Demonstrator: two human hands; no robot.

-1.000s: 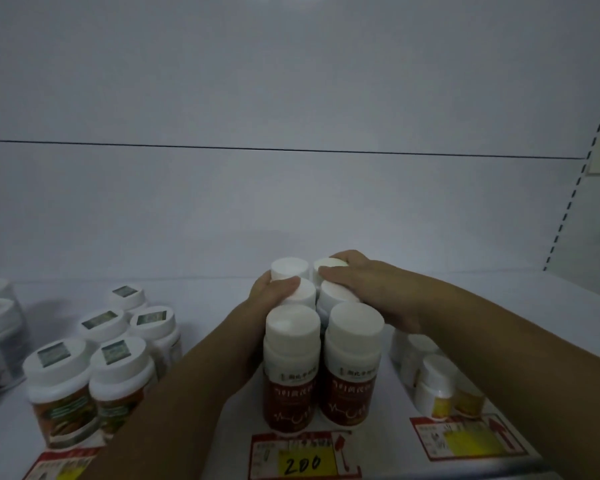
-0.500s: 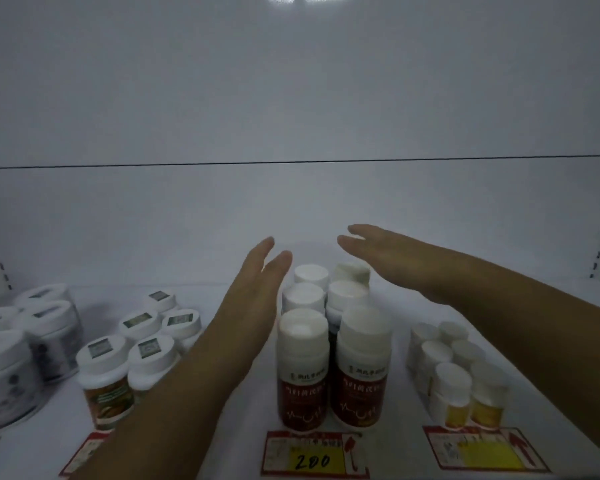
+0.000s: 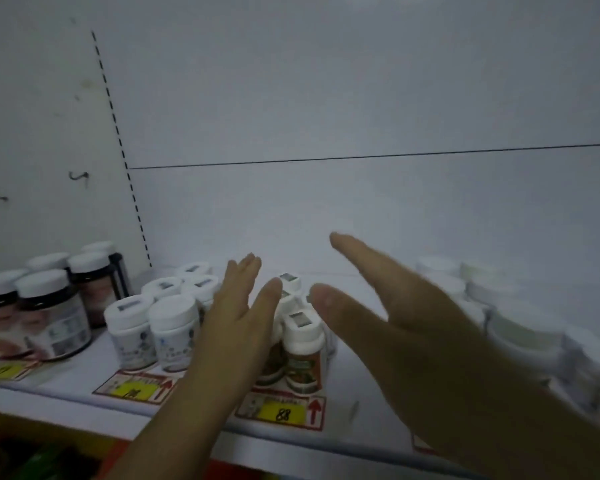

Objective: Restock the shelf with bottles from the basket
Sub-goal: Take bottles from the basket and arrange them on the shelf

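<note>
**A:** How are my hands now?

**B:** Both of them are released. Your left hand [image 3: 234, 327] has its fingers straight and close together, with the palm turned to the right. Your right hand [image 3: 406, 327] is also flat, with the thumb spread away from the fingers, and it is blurred. Neither hand holds anything.

**A:** And where are the bottles?

**B:** A small group of bottles [image 3: 303, 355] with white caps and orange-green labels stands upright on the white shelf [image 3: 347, 386], between your two hands. Your left hand covers the left side of this group, and I cannot tell if it touches them. Your right hand is above and to the right of them, apart from the caps. In front of them, on the shelf edge, is a price tag [image 3: 282, 413] with a yellow field that reads "88".

**A:** What else is on the shelf?

**B:** Just beside your left hand are white bottles [image 3: 172, 330] in rows, with another yellow tag [image 3: 132, 389] before them. Further left stand dark jars [image 3: 51, 317] with white lids. On the right are more white-capped containers [image 3: 520, 337], too blurred to read.
</note>
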